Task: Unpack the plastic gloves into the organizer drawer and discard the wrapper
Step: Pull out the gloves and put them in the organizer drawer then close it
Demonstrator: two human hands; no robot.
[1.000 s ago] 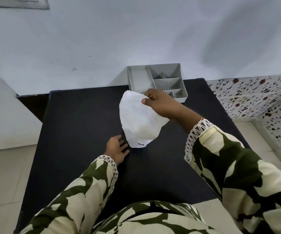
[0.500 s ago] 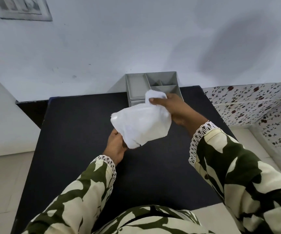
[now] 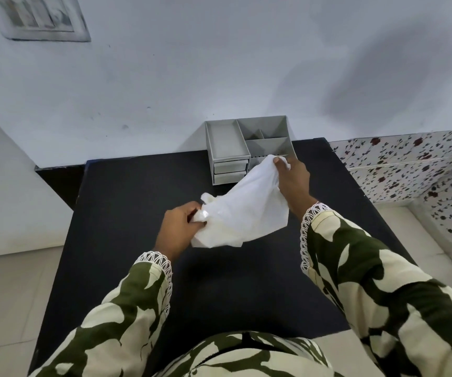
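Observation:
A white plastic packet of gloves point(image 3: 242, 210) hangs stretched between both hands above the black table point(image 3: 127, 202). My right hand point(image 3: 292, 183) pinches its upper corner, just in front of the organizer. My left hand point(image 3: 180, 227) grips its lower left end, where a small crumpled bit of clear plastic shows. The grey organizer point(image 3: 246, 148) stands at the table's far edge against the wall, with open compartments on top and two shut drawers low on its left front. Its right front is partly hidden by the packet and my right hand.
A white wall rises behind the table, with a switch plate point(image 3: 40, 19) at the upper left. Flower-patterned tiles point(image 3: 415, 164) run along the right. Pale floor lies on both sides of the table.
My left hand rose from the table and took hold of the packet's lower end. The packet swung from hanging upright to stretched slantwise between both hands. The camera tilted so the organizer's front shows.

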